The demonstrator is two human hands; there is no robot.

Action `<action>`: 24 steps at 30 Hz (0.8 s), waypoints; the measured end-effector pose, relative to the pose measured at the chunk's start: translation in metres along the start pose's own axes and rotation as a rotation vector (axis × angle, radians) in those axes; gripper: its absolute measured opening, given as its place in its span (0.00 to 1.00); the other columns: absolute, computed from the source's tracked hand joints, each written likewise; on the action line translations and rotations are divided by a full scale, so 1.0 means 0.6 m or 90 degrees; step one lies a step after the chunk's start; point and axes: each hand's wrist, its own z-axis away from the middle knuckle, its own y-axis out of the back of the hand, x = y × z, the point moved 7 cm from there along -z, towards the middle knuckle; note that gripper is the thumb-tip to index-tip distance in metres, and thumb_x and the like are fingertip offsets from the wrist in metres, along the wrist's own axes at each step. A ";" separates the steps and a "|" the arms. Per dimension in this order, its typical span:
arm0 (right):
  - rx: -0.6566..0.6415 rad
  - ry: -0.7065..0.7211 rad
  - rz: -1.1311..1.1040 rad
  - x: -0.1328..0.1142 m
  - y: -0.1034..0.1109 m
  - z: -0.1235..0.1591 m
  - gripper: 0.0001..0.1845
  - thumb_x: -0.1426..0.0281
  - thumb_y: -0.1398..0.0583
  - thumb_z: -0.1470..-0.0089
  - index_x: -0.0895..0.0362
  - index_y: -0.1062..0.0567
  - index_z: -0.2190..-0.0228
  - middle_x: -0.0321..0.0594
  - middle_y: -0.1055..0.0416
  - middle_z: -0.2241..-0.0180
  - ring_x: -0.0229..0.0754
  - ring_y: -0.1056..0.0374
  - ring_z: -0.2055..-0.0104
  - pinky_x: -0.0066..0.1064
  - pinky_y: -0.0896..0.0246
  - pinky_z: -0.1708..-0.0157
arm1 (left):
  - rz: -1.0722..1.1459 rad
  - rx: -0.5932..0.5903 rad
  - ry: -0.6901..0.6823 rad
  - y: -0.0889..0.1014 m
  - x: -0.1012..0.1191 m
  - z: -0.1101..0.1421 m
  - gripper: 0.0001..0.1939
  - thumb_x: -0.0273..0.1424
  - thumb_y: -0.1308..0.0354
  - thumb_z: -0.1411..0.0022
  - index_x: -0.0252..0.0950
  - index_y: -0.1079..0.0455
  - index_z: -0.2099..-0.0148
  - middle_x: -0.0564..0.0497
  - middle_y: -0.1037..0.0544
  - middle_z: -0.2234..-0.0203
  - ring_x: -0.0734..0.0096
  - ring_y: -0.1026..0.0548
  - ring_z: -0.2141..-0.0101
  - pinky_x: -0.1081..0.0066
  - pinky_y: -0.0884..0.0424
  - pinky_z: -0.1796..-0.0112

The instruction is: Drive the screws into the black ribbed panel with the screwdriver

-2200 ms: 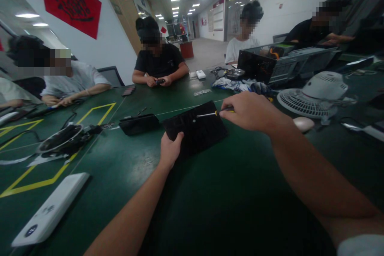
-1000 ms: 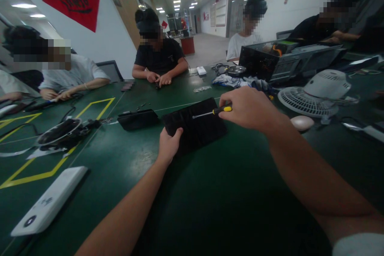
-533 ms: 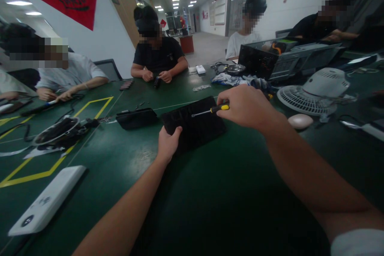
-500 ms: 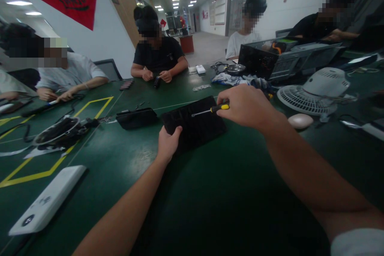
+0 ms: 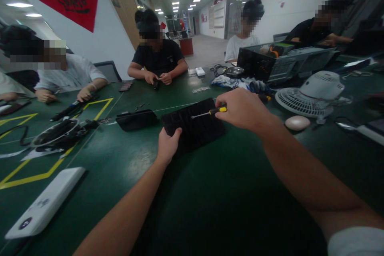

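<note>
My left hand grips the lower left corner of a flat black panel, thumb on its upper face. Fine detail on the dark panel is hard to make out. A screwdriver with a black and yellow handle is held in my right hand, fingers closed round the handle. Its metal shaft points left over the panel; whether the tip touches the surface I cannot tell. Just left of the panel, a black case-like piece lies on the green table.
A white power bank-like box lies front left, near a dark ring-shaped part with cables. To the right are a pale computer mouse, a white fan housing and an opened computer case. Several people sit around the table.
My hands, the screwdriver and the panel stay almost where they were. At the left, a co-worker's hand has moved right along a dark tool, which now lies closer to the ring-shaped part.
</note>
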 end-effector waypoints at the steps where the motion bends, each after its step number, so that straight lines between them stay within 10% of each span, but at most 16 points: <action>1: -0.001 0.001 -0.001 0.000 0.000 0.000 0.15 0.64 0.36 0.43 0.51 0.12 0.56 0.46 0.15 0.60 0.56 0.22 0.54 0.41 0.35 0.61 | -0.004 0.001 -0.003 0.000 0.002 0.000 0.19 0.38 0.29 0.43 0.37 0.21 0.51 0.41 0.15 0.55 0.49 0.17 0.53 0.51 0.22 0.47; 24: 0.002 0.012 0.007 -0.003 -0.005 -0.002 0.14 0.65 0.36 0.42 0.53 0.12 0.57 0.47 0.15 0.62 0.56 0.22 0.56 0.41 0.37 0.62 | 0.008 -0.002 0.000 -0.001 -0.003 0.001 0.21 0.39 0.30 0.43 0.35 0.22 0.50 0.41 0.15 0.55 0.51 0.17 0.55 0.52 0.23 0.47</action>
